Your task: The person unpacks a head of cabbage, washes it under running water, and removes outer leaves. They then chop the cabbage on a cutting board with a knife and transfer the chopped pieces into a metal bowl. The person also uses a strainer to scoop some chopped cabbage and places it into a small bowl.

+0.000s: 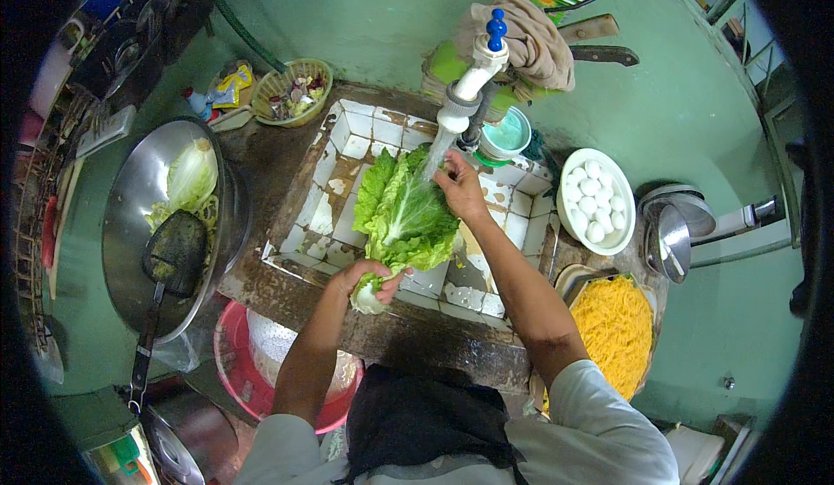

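Observation:
A leafy head of green lettuce or Chinese cabbage [407,214] is held over the tiled sink [332,221], its leaves spread under a stream of water [439,152]. My left hand [368,281] grips it around the pale stem end, close to the sink's front edge. At the upper right of the leaves, my right hand [461,185] has its fingers bent at the leaf edge beside the stream; whether they pinch a leaf is hard to see. Water runs from a white plastic faucet [470,81] with a blue handle.
Left stands a wok [130,224] holding another cabbage head [193,175] and a black spatula [176,250]. A basket of scraps [293,90] sits behind. On the right are a bowl of white eggs [595,201], yellow shreds [609,328] and metal bowls [674,224]. Knife handles [603,55] jut from the wall.

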Motion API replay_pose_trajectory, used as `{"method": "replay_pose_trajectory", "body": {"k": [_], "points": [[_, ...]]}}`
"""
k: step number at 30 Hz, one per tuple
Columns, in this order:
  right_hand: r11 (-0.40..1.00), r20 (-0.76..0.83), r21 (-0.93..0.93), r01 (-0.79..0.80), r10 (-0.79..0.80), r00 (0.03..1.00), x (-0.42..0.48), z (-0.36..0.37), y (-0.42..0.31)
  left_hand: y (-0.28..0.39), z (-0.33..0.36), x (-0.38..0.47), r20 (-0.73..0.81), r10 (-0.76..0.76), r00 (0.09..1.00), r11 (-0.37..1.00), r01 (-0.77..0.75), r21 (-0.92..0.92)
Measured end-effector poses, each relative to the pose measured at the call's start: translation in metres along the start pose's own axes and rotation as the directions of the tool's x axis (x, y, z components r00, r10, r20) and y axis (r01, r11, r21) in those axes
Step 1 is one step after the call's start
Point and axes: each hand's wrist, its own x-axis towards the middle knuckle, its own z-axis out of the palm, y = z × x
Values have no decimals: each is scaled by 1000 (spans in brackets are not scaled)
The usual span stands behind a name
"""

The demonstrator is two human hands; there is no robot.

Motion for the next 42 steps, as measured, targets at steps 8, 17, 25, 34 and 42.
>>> {"method": "replay_pose_trajectory", "body": {"k": [8, 17, 25, 34, 42], "points": [[938, 163, -276, 209, -169, 972, -24, -17, 16, 5, -3, -28, -95, -180, 979, 980, 187, 63], [983, 409, -149, -109, 162, 898, -40, -15, 33, 26, 4, -37, -202, -318, 926, 922, 352, 161], [976, 362, 8, -216, 199, 911, -48, -26, 14, 46, 14, -36, -248, -392, 886, 885, 437, 161], [942, 382, 184, -279, 193, 904, -45, -30, 1, 49, 25, -38, -300, -385, 873, 887, 440, 142], [985, -22, -174, 9, -13, 1000, -37, -19, 24, 35, 35, -45, -235, -336, 912, 942, 331, -62]]}}
